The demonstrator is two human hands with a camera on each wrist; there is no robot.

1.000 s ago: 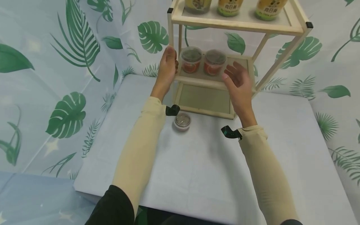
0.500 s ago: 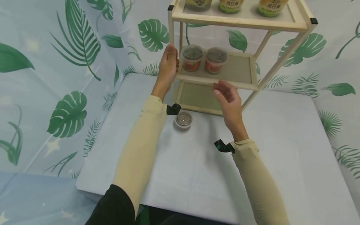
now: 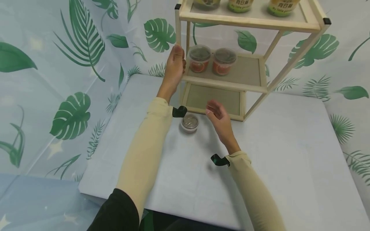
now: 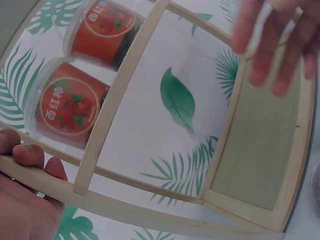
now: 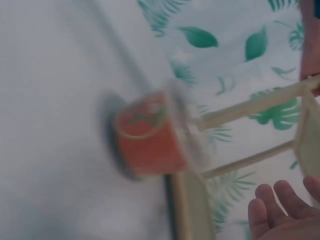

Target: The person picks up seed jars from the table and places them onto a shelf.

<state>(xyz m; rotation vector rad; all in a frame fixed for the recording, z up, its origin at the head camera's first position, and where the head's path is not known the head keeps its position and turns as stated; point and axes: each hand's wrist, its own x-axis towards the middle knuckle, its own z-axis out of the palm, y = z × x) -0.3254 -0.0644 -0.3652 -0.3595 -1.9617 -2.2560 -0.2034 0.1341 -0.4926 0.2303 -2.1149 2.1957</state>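
My left hand [image 3: 172,69] grips the left front post of a wooden tiered shelf rack [image 3: 228,86]. On the rack's middle tier, to the right of that hand, stand two clear-lidded cups with red labels [image 3: 199,59] [image 3: 224,62]; their tomato pictures show in the left wrist view. A third such cup [image 3: 189,123] stands upright on the table in front of the bottom tier, its red side blurred in the right wrist view. To the right of this cup hovers my right hand [image 3: 221,123], fingers loosely bent, with nothing in it.
Several yellow-and-green cups [image 3: 242,4] stand on the top tier, cut off by the frame. A white cloth covers the table [image 3: 185,179]. Leaf-print curtains [image 3: 338,96] hang behind and at the left.
My right hand has come down and left from the middle tier, past its front rail, to near the cup on the table. My left hand keeps its grip on the post.
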